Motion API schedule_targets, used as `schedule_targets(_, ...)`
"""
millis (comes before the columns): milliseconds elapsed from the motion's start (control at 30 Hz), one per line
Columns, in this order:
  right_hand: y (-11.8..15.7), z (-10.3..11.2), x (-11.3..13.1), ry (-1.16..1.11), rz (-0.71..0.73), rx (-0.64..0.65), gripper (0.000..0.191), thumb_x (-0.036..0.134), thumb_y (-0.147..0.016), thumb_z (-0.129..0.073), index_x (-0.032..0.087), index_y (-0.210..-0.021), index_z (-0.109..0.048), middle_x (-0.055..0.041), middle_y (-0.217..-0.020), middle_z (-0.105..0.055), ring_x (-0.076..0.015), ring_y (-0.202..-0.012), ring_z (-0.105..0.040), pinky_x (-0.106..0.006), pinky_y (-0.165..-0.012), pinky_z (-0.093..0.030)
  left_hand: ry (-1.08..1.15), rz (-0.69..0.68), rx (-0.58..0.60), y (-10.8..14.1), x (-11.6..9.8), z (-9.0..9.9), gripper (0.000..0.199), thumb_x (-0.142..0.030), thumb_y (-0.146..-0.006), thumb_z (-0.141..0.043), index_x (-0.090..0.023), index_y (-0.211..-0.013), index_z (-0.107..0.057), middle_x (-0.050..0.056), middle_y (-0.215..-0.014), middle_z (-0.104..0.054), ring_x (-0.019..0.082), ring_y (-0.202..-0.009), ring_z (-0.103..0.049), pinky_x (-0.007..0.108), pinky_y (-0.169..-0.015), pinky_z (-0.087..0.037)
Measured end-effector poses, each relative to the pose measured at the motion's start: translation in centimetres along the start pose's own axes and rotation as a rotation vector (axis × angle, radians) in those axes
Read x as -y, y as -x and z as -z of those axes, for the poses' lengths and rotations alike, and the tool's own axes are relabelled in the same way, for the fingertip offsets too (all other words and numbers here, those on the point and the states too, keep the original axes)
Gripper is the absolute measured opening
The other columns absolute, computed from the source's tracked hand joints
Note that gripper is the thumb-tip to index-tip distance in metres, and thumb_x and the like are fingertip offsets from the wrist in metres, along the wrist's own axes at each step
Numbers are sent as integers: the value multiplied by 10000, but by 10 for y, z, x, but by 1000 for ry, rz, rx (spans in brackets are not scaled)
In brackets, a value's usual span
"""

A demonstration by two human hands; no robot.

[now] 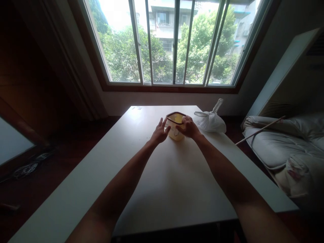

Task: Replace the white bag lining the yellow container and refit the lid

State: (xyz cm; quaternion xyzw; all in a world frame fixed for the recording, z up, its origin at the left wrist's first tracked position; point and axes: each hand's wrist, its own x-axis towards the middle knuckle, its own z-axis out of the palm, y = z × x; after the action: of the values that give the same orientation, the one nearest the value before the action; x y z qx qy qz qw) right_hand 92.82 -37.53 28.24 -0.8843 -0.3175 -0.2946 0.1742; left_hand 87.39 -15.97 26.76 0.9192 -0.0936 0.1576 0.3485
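Observation:
A yellowish see-through container (176, 134) with a dark brown rim stands on the white table (162, 189), toward its far side. My right hand (188, 127) grips the container's right side near the rim, with the thumb on the near face. At the left side is my left hand (160, 131), its fingers spread and pointing forward, close beside the container. Whether its fingertips touch the wall is hard to tell. Something yellow shows inside the container through the open top.
A knotted white plastic bag (211, 122) sits at the table's far right edge. Beyond the right side lie a padded cushion (272, 145) and a thin stick (260, 131). A wide window (174, 88) is behind the table. Cables lie on the floor at left.

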Motion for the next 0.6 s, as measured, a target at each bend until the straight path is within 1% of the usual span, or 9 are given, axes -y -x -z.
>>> schedule_targets(167, 0, -1, -9, 91, -81, -16, 418, 529, -895, -572, 131, -1015, -617, -187, -1113, -623, -329, -1172, -502, -450, -1044, -412, -27, 3, 43, 11, 9, 4, 689, -541, -996, -350, -152, -1563, -301, 145, -1654, -203, 288, -1530, -208, 463, -1230, -240)
schedule_targets(400, -4, -1, -26, 235, -168, -4, 444, 522, -877, -587, 100, -1007, -631, -194, -1079, -640, -307, -1123, -523, -390, -1060, -377, -33, 16, 66, 21, 18, 6, 648, -533, -1004, -334, -158, -1530, -369, 135, -1634, -274, 267, -1522, -241, 438, -1236, -230)
schedule_targets(600, -8, -5, -45, 301, -260, 0, 483, 524, -856, -600, 78, -1028, -663, -219, -1100, -641, -324, -1159, -500, -378, -1043, -359, -40, 54, 64, 27, 34, 9, 653, -581, -994, -323, -197, -1519, -385, 121, -1634, -278, 268, -1519, -250, 453, -1223, -254)
